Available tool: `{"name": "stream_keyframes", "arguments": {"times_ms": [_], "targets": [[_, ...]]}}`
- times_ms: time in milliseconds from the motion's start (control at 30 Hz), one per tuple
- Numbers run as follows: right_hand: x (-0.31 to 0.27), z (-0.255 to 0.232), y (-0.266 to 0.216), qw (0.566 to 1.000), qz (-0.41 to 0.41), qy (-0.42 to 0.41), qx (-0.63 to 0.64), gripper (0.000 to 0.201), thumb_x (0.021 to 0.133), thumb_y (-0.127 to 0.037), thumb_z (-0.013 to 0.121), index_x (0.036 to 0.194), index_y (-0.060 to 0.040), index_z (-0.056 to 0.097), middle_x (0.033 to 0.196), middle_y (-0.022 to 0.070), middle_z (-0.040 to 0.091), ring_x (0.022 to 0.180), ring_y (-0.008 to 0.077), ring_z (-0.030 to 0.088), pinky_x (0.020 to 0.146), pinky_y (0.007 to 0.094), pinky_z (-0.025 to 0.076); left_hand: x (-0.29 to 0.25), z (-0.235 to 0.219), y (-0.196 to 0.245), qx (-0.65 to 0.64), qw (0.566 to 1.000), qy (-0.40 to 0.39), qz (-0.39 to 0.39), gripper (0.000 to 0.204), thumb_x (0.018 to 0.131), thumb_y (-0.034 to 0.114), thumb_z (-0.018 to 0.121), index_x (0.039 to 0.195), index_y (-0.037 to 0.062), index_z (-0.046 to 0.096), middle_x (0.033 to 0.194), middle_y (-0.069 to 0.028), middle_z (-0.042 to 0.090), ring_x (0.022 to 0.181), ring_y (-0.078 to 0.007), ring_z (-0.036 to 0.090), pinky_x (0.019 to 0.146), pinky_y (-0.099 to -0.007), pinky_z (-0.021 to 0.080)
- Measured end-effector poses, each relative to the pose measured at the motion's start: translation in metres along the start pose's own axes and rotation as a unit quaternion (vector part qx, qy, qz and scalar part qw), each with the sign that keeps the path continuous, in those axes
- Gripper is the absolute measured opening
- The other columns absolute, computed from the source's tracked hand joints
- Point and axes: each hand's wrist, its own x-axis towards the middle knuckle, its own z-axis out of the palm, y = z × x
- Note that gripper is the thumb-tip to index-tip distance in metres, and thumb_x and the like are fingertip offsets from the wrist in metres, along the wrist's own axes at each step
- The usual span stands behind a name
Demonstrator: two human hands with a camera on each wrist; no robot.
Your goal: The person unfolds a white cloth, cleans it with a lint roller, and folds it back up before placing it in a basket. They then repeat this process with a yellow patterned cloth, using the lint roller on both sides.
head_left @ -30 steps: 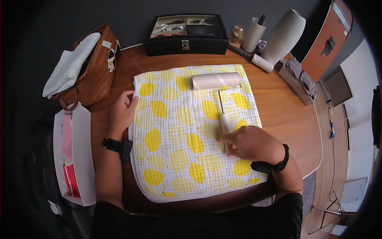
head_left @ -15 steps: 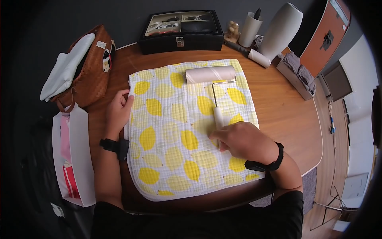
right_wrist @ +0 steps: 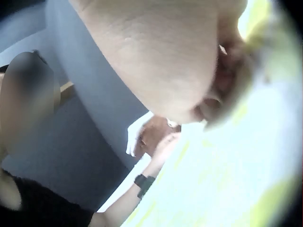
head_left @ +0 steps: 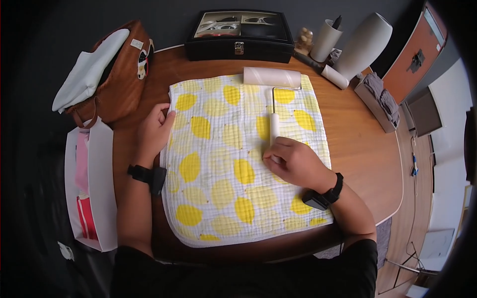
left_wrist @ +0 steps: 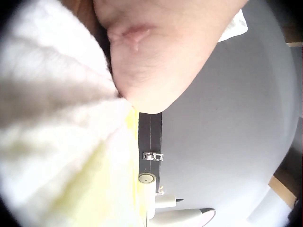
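Note:
A muslin cloth (head_left: 218, 171) with yellow lemons, folded into layers, lies on the wooden table. My right hand (head_left: 293, 161) grips the white handle of a lint roller (head_left: 272, 77), whose pale roll lies across the cloth's far edge. A bent metal wire joins roll and handle. At the cloth's left edge, my left hand (head_left: 155, 130) holds the border between thumb and curled fingers. The left wrist view shows the thumb side of this hand (left_wrist: 151, 61) against the white layers. In the right wrist view, the palm side of my right hand (right_wrist: 161, 61) hides most of the handle.
Behind the cloth stands a black glasses case (head_left: 238, 47). A white vase (head_left: 365, 44), a cup (head_left: 325, 42) and a grey box of cloths (head_left: 377, 102) are at the back right. On the left are a woven basket (head_left: 121, 89) and a white bin (head_left: 102, 184).
My right hand has pushed the lint roller forward, away from me, to the cloth's far edge. My left hand has stayed at the left edge. The head view has shifted slightly.

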Motion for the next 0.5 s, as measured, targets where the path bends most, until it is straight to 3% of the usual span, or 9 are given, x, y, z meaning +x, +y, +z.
{"name": "stream_keyframes", "arguments": {"times_ms": [233, 433, 500], "targets": [[0.003, 0.003, 0.015, 0.996, -0.004, 0.013, 0.087, 0.008, 0.091, -0.014, 0.084, 0.094, -0.0074, 0.08, 0.083, 0.0077, 0.071, 0.065, 0.0238, 0.069, 0.059, 0.0362, 0.055, 0.001, -0.001, -0.001, 0.001, 1.0, -0.006, -0.001, 0.03, 0.106, 0.029, 0.071, 0.124, 0.0053, 0.071, 0.068, -0.0028, 0.055, 0.062, -0.0162, 0.056, 0.062, -0.0364, 0.045], [0.0, 0.0, 0.014, 0.997, -0.062, 0.041, -0.009, 0.016, 0.093, -0.023, 0.085, 0.097, -0.0084, 0.082, 0.087, 0.0072, 0.074, 0.069, 0.028, 0.07, 0.063, 0.0365, 0.057, 0.002, 0.0, -0.003, 0.013, 1.0, 0.005, 0.016, 0.031, 0.105, 0.028, 0.072, 0.124, 0.0046, 0.071, 0.069, -0.0029, 0.055, 0.062, -0.0165, 0.056, 0.061, -0.0364, 0.045], [-0.001, 0.002, 0.013, 0.997, -0.046, 0.048, -0.047, 0.016, 0.092, -0.022, 0.086, 0.098, -0.0082, 0.082, 0.087, 0.0074, 0.074, 0.071, 0.029, 0.071, 0.065, 0.038, 0.058, 0.002, 0.0, -0.002, 0.012, 1.0, 0.003, 0.013, 0.031, 0.105, 0.029, 0.073, 0.124, 0.0046, 0.071, 0.069, -0.0031, 0.056, 0.063, -0.0166, 0.056, 0.062, -0.0364, 0.045]]}}
